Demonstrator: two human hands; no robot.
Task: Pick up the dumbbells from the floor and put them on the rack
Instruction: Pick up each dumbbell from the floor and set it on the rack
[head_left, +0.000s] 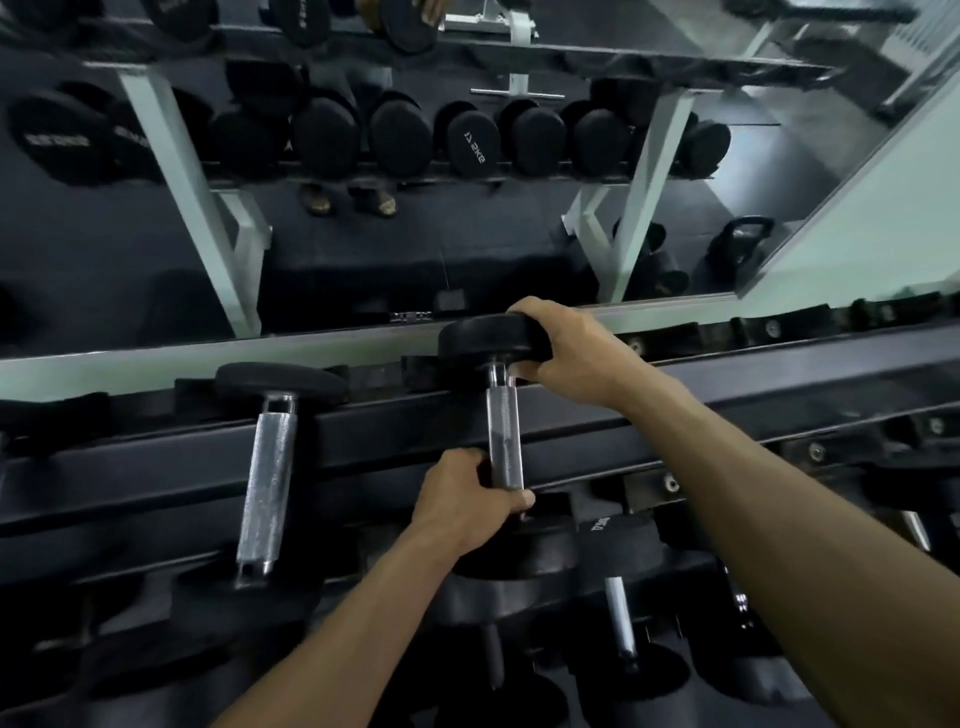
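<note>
**Both hands on a dumbbell at the top rail of the rack**

From the head camera we see a dumbbell (503, 415) at the centre of the frame, lying across the black top rails of the rack (156, 467), its knurled chrome handle running toward us. Our right hand (566, 358) cups the far head, fingers curled over its top edge and thumb beneath it. Our left hand (467, 504) is curled round the near end of the handle, just above the near head, which sits in shadow below the front rail. We cannot tell whether the weight already rests fully on the rails.

To the left of centre a second dumbbell (267, 478) lies on the same rails, parallel to the first and apart from it. In the lower right, more dumbbells (618, 613) sit on a lower tier, dark and blurred.

Across the upper half of the frame a mirror (363, 234) reflects rows of black dumbbell heads, white rack posts and, at right, a kettlebell (737, 244).
</note>
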